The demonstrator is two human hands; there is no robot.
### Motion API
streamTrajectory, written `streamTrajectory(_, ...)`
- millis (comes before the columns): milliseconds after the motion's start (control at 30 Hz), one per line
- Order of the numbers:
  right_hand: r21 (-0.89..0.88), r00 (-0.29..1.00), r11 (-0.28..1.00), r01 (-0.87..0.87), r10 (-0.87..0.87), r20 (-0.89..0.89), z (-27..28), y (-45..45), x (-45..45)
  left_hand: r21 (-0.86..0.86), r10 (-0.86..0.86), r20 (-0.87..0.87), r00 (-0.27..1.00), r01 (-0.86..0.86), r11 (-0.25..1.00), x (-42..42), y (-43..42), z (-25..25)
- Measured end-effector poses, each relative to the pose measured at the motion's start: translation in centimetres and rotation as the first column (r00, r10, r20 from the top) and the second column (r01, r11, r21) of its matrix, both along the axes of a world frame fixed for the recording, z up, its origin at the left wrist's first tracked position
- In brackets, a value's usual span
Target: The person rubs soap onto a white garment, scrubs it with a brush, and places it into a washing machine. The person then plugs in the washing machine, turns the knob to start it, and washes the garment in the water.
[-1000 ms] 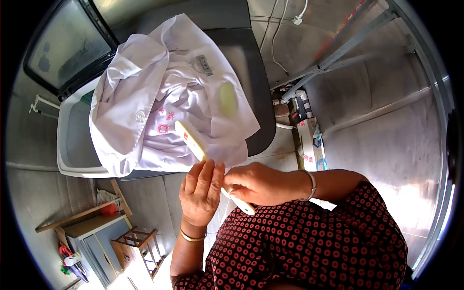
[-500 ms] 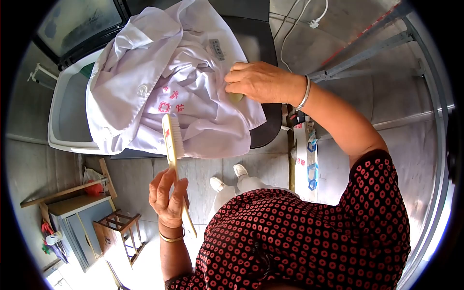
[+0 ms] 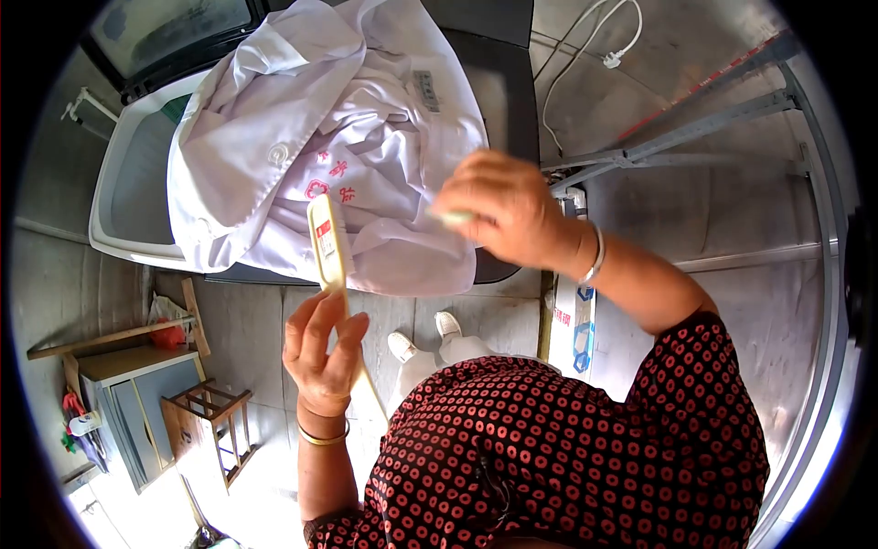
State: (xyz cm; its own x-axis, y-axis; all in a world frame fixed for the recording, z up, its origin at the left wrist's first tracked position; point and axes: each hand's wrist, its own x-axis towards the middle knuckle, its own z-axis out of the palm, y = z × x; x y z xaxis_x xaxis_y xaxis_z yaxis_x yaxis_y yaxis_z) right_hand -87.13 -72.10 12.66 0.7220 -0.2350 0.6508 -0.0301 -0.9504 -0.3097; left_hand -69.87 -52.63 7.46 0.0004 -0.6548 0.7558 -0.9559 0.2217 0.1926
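My left hand (image 3: 322, 352) is closed round the handle of a long pale-yellow scrubbing brush (image 3: 325, 245). The brush stands over the lower edge of a white garment (image 3: 233, 178), with its bristles facing right. Red characters and a flower mark are printed on the crumpled cloth. To the right, my right hand (image 3: 508, 212), blurred by motion, pinches a small pale yellow-green piece that looks like a bar of soap (image 3: 455, 218). That hand is raised just off the garment's right side.
Under the garment is a washing machine with a dark top (image 3: 506, 96) and an open white-rimmed tub (image 3: 137, 252) at left. A white plug and cord (image 3: 613, 59) lie at upper right, near a metal frame (image 3: 677, 137). A wooden stool (image 3: 206, 425) and cabinet (image 3: 137, 403) stand lower left.
My right hand has lifted off the cloth and come toward me with the soap. My left hand still grips the brush, which has turned so its labelled back shows more.
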Motion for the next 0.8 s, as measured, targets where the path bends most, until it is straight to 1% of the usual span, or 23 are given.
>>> streamTrajectory(67,0.154,0.999,0.987,-0.05,0.051,-0.002,-1.0,2.7,-0.1,0.192,0.013,0.054,0.998,-0.023,0.981,-0.7,-0.3,0.8)
streamTrajectory(100,0.154,0.999,0.987,-0.051,0.052,0.0,-1.5,3.0,-0.4,0.265,-0.009,0.091,0.996,-0.016,0.964,-1.0,-0.9,1.4)
streamTrajectory(133,0.119,0.998,0.993,0.007,0.0,-0.056,-1.9,3.2,-0.9,0.336,-0.033,0.126,0.991,-0.012,0.942,-1.3,-1.7,2.0)
streamTrajectory(167,0.079,0.992,0.995,0.064,-0.056,-0.109,-2.0,3.1,-1.4,0.376,-0.024,0.091,0.996,-0.013,0.927,-1.8,-2.1,1.8)
streamTrajectory(200,0.147,0.978,0.98,0.134,-0.107,-0.177,-1.5,2.7,-2.2,0.372,-0.023,0.095,0.995,-0.014,0.928,-1.9,-2.3,1.4)
streamTrajectory(267,0.046,0.962,0.973,0.226,-0.215,-0.17,-0.7,1.0,-3.8,0.383,-0.057,0.15,0.987,-0.005,0.924,-2.0,-2.9,0.9)
streamTrajectory(300,0.043,0.957,0.963,0.267,-0.259,-0.129,-0.6,0.2,-4.4,0.415,-0.062,0.159,0.985,-0.01,0.91,-2.1,-3.0,0.8)
streamTrajectory(333,0.045,0.949,0.95,0.308,-0.303,-0.089,-0.5,-0.4,-4.8,0.407,-0.065,0.16,0.985,-0.006,0.913,-2.2,-3.2,0.9)
streamTrajectory(400,0.026,0.95,0.953,0.301,-0.298,-0.092,-0.5,-0.8,-4.8,0.38,-0.08,0.181,0.98,0.005,0.925,-2.4,-3.5,1.1)
streamTrajectory(433,-0.053,0.949,0.965,0.256,-0.261,-0.177,-1.1,-0.6,-4.5,0.371,-0.089,0.141,0.986,0.031,0.928,-2.8,-3.9,1.3)
streamTrajectory(467,-0.127,0.937,0.971,0.204,-0.231,-0.263,-1.7,-0.5,-4.3,0.362,-0.095,0.149,0.984,0.035,0.931,-3.0,-4.2,1.4)
streamTrajectory(500,-0.162,0.919,0.966,0.2,-0.242,-0.311,-2.0,-0.6,-4.2,0.375,-0.104,0.16,0.982,0.037,0.926,-3.2,-4.4,1.5)
streamTrajectory(533,-0.169,0.919,0.964,0.205,-0.249,-0.306,-1.7,-1.1,-3.9,0.39,-0.113,0.169,0.979,0.038,0.92,-3.2,-4.5,1.5)
streamTrajectory(600,-0.328,0.886,0.909,0.256,-0.356,-0.297,-1.0,-3.4,-3.0,0.372,-0.117,0.152,0.982,0.053,0.927,-3.2,-4.4,1.1)
streamTrajectory(633,-0.358,0.872,0.885,0.298,-0.405,-0.275,-0.8,-5.2,-2.4,0.347,-0.127,0.137,0.982,0.072,0.935,-3.3,-4.3,1.0)
streamTrajectory(667,-0.359,0.871,0.884,0.301,-0.407,-0.273,-1.1,-7.3,-1.8,0.323,-0.138,0.124,0.983,0.091,0.942,-3.2,-4.2,1.0)
streamTrajectory(700,-0.324,0.878,0.896,0.303,-0.395,-0.27,-1.5,-9.5,-1.2,0.272,-0.115,0.097,0.989,0.084,0.958,-3.6,-4.4,1.3)
streamTrajectory(733,-0.292,0.884,0.906,0.305,-0.383,-0.267,-1.4,-10.4,-0.8,0.266,-0.116,0.099,0.988,0.086,0.96,-3.5,-4.4,1.4)
streamTrajectory(767,-0.322,0.926,0.925,0.2,-0.286,-0.245,-1.3,-10.4,-0.9,0.276,-0.141,0.089,0.986,0.111,0.955,-3.3,-4.2,1.4)
streamTrajectory(800,-0.328,0.925,0.922,0.205,-0.292,-0.244,-1.2,-9.2,-1.2,0.286,-0.165,0.076,0.983,0.136,0.948,-3.0,-4.0,1.4)
